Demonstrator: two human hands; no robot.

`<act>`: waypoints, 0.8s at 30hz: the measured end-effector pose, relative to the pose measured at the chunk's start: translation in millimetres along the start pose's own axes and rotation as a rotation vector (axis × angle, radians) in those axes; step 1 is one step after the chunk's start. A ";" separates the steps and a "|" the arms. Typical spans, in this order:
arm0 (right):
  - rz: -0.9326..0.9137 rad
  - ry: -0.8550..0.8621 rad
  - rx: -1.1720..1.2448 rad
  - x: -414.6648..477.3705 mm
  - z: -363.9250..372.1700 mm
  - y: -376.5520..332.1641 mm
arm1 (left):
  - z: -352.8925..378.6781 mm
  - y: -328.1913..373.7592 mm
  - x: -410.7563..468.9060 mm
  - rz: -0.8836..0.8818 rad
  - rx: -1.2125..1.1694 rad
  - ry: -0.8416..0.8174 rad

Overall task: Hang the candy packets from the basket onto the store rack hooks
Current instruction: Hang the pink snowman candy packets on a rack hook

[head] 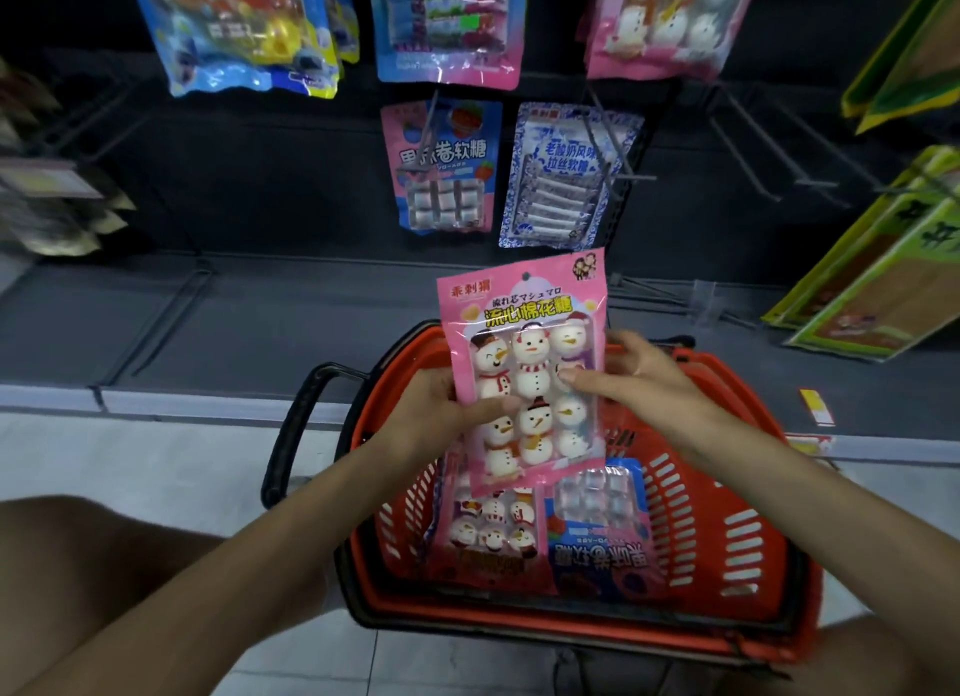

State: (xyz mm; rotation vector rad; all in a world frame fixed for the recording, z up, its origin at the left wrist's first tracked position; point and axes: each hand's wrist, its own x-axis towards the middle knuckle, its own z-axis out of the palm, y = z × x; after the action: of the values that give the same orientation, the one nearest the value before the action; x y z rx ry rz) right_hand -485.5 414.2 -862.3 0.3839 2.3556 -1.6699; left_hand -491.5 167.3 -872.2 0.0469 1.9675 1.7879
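Now both hands hold the pink snowman marshmallow packet point(524, 378) upright above the red basket point(717, 539): left hand point(441, 409) pinches its left edge, right hand point(634, 378) grips the right, below the rack hooks point(605, 147).

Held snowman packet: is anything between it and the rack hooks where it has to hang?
Nothing visible blocks it. The left hand and right hand hold the snowman packet above the basket, in open air. A blue-and-white packet hangs just above its top edge; the bare hooks further right look unobstructed.
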 end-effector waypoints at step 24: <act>-0.406 0.221 0.376 -22.8 -84.7 -103.9 | 59.0 140.2 42.0 0.477 -0.111 0.139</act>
State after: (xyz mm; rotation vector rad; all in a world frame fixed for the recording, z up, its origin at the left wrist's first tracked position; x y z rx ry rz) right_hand -502.3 459.5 -735.2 0.1624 2.3823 -2.3857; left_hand -547.4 256.9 -754.9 0.3946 2.0732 2.2486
